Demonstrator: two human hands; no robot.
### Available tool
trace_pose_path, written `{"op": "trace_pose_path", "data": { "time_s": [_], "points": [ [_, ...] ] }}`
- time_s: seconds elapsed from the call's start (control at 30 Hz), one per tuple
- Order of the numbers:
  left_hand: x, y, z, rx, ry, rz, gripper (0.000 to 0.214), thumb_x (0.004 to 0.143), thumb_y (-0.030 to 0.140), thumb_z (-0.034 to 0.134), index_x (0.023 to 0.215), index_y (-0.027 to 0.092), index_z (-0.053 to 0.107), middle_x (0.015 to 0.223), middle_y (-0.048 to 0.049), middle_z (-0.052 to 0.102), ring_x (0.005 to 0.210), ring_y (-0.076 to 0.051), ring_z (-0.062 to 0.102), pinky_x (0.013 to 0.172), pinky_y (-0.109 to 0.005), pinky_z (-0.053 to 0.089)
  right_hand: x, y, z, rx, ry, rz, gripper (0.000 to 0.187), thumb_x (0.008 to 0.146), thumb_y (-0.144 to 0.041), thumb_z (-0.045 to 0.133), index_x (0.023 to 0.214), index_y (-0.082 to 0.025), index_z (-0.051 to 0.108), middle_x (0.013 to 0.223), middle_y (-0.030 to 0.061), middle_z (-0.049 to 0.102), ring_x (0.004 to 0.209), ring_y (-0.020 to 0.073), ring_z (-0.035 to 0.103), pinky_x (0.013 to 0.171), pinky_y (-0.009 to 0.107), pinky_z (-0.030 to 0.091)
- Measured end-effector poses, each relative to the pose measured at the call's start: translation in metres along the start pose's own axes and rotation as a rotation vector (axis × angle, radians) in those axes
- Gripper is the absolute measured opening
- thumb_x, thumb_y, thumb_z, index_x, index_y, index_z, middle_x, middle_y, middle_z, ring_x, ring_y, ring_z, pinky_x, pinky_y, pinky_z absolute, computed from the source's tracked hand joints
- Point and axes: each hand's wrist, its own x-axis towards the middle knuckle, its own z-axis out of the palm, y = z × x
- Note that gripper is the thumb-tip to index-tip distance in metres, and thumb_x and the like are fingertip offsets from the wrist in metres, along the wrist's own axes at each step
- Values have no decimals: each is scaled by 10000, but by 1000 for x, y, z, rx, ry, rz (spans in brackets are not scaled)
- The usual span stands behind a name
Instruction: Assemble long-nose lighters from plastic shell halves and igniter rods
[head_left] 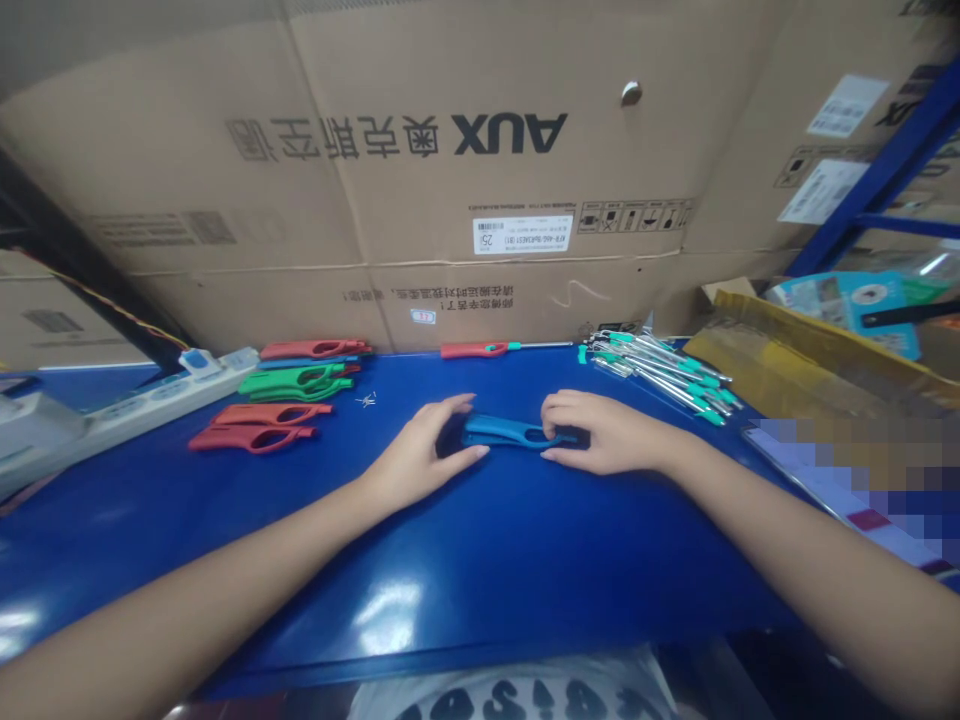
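Note:
A blue plastic lighter handle shell with a finger loop lies on the blue table in front of me. My left hand is around its left end, thumb and fingers apart. At the loop end, the curled fingers of my right hand grip the shell. Farther back lies a red lighter with a green collar and a long metal rod. Several metal lighter rods with green parts are heaped beyond my right hand. To the left rest green handle shells and red handle shells.
A white power strip runs along the left side. Small metal pins lie near the green shells. A large cardboard sheet stands behind the table. On the right are a taped carton and a blue frame post.

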Motion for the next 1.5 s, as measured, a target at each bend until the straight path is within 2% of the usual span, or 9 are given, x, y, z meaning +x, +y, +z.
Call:
{"op": "trace_pose_path", "data": {
  "time_s": [0.33, 0.63, 0.73, 0.87, 0.93, 1.1, 1.2, 1.3, 1.5],
  "points": [
    [2, -6, 1, -62, 29, 35, 502, 896, 374, 718, 1351, 233, 560, 1182, -77, 657, 1055, -226, 663, 978, -425, 561, 2, 0, 1, -34, 5, 2, 176, 984, -375, 595, 950, -205, 625, 1006, 69, 672, 939, 210, 594, 812, 345, 467],
    [1, -7, 3, -100, 20, 14, 496, 895, 345, 694, 1352, 245, 527, 1166, -72, 703, 1069, -242, 691, 995, -458, 564, -1, 1, -2, -182, 360, 276, 231, 998, -351, 492, 871, -209, 623, 841, 48, 705, 726, 174, 602, 658, 284, 391],
    [1, -6, 3, -88, 12, 1, 489, 899, 346, 689, 1348, 240, 528, 1170, -77, 716, 1090, -252, 694, 1000, -458, 558, -2, -2, -8, -107, 282, 300, 251, 974, -350, 508, 792, -209, 607, 720, 15, 657, 634, 148, 549, 613, 273, 347],
    [1, -5, 2, -87, 3, 5, 464, 911, 332, 675, 1346, 237, 545, 1154, -66, 724, 1077, -237, 691, 1003, -449, 549, -4, -8, -11, -10, -85, 192, 293, 947, -315, 536, 676, -206, 524, 612, -29, 544, 561, 116, 467, 569, 260, 299],
    [1, -5, 2, -89, 11, 4, 458, 904, 342, 690, 1330, 235, 561, 1140, -60, 727, 1061, -231, 692, 992, -440, 553, -4, -11, -10, -27, -186, 166, 318, 923, -291, 564, 631, -201, 474, 600, -35, 519, 548, 109, 438, 560, 260, 284],
    [1, -1, 1, -64, 25, 30, 452, 891, 370, 710, 1305, 238, 587, 1166, -65, 713, 1076, -239, 679, 993, -432, 548, -3, -13, -8, -116, -165, 166, 303, 892, -328, 629, 656, -202, 487, 693, -13, 578, 613, 123, 485, 583, 267, 299],
    [-1, 7, -4, -29, 6, 117, 407, 907, 380, 689, 1276, 228, 610, 1228, -82, 685, 1150, -254, 633, 1029, -433, 511, -4, -12, -8, -102, -74, 148, 179, 880, -374, 662, 873, -218, 575, 904, 14, 629, 714, 142, 538, 624, 267, 356],
    [-2, 15, -9, 9, -89, 212, 418, 906, 379, 681, 1285, 219, 606, 1237, -90, 679, 1168, -267, 609, 1045, -447, 475, -3, -10, -3, -52, -38, 107, 230, 897, -345, 652, 1092, -236, 599, 1113, 40, 632, 812, 156, 586, 695, 280, 417],
    [-3, 17, -10, 31, -202, 184, 390, 863, 245, 646, 1253, 225, 639, 1223, -68, 680, 1161, -265, 612, 1085, -470, 424, 2, -5, 10, -32, -31, 83, 114, 972, -322, 582, 982, -216, 619, 1003, 14, 644, 826, 148, 591, 701, 276, 425]
  ]
}}
